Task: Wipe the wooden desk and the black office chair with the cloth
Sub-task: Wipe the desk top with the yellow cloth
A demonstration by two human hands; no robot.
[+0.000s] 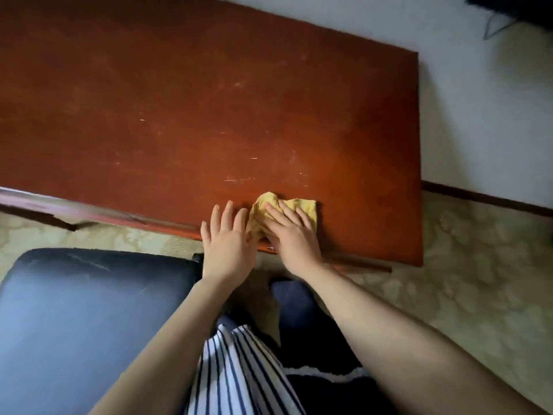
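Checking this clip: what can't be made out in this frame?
Head view:
wooden desk: left end cut off by the frame edge.
black office chair: mostly seat shows; rest beyond the left and bottom edges.
cloth: near part hidden under the right hand.
dark object, top right: cropped, unidentifiable.

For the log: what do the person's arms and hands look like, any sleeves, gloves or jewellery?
Both forearms are bare to the frame edge, with no sleeves showing. The left hand and right hand wear no gloves, and no ring, watch or bracelet is visible. Between the arms shows a white top with dark stripes.
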